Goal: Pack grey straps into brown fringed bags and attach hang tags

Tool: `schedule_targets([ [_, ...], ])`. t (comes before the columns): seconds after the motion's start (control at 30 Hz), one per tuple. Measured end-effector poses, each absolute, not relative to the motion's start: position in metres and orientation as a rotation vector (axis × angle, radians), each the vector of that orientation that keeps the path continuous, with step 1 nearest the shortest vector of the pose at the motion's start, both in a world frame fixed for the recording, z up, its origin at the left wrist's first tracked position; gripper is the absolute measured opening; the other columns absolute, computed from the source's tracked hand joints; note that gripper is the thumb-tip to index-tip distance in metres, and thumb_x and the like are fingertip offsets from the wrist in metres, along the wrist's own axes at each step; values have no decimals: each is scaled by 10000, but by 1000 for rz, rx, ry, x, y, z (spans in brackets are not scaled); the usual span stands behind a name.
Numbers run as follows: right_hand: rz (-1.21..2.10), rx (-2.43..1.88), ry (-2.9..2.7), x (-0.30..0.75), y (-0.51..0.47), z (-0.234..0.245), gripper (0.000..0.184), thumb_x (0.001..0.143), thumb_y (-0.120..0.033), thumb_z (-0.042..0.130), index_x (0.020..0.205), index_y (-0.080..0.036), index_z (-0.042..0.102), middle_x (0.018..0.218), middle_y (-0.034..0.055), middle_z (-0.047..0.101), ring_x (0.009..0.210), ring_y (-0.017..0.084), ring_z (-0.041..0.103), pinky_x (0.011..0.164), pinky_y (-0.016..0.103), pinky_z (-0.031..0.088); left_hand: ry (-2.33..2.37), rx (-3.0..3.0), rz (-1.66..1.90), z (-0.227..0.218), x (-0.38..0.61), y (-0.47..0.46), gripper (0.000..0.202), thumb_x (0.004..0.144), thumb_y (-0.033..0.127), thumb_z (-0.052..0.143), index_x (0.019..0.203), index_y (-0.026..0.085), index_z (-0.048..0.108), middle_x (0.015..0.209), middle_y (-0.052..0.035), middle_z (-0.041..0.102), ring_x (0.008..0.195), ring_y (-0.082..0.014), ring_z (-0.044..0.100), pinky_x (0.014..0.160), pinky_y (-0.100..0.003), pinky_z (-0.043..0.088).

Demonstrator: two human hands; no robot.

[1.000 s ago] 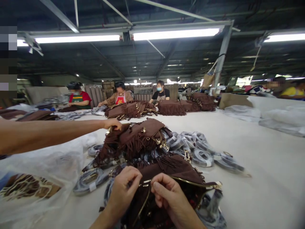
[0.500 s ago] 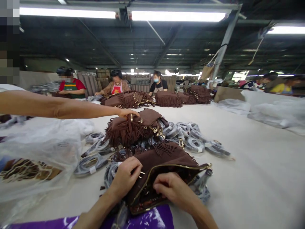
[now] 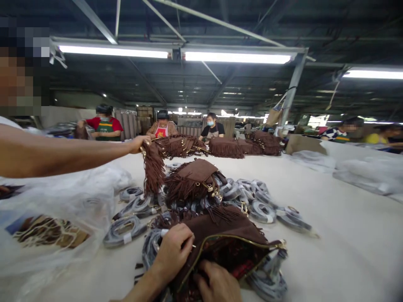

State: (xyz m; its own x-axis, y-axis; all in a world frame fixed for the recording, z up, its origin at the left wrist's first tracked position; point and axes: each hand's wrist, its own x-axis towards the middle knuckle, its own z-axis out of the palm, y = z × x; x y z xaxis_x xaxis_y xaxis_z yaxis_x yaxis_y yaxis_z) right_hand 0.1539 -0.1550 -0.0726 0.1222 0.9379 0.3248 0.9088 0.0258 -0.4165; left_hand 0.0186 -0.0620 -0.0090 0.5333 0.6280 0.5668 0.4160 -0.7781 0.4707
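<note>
A brown fringed suede bag with a gold zip lies in front of me, its mouth gaping. My left hand is closed, pinching the bag's near left edge by the zip. My right hand rests at the bag's open mouth with its fingers curled, partly cut by the frame's bottom edge. A co-worker's bare arm stretches in from the left, its hand lifting another fringed bag by its top. A third fringed bag sits on the pile behind mine.
Several wrapped grey straps lie around the bags on the wide white table. Clear plastic bags lie at the left. More fringed bags are heaped at the far end, where three seated people work. White packages lie at the right.
The co-worker's hand has lifted a fringed bag off the pile and up to the left. My right hand has slid down toward the bag's mouth. The camera has tilted up slightly.
</note>
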Motion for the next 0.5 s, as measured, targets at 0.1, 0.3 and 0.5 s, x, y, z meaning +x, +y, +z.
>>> schedule_targets([
  [0.1,203,-1894,-1724,151,-161,-54,157,823,-172,587,863,-261,710,856,25,759,810,222,697,680,265,429,873,2517,1077,-9,19,-62,229,880,135,460,698,184,590,748,-49,638,749,-189,583,682,-285,436],
  [0.3,265,-1886,-1833,153,-167,-36,172,884,-200,524,860,-219,693,847,57,730,828,222,672,680,267,407,850,2553,1070,-8,18,-60,248,891,159,447,706,185,611,748,-49,634,738,-184,569,684,-290,433],
  [0.5,555,-1701,-1721,161,-173,-32,180,767,-133,604,930,-207,623,810,12,692,778,193,647,672,242,426,870,2522,1078,-8,18,-61,240,879,154,457,680,187,588,733,-42,617,733,-183,570,678,-282,427],
])
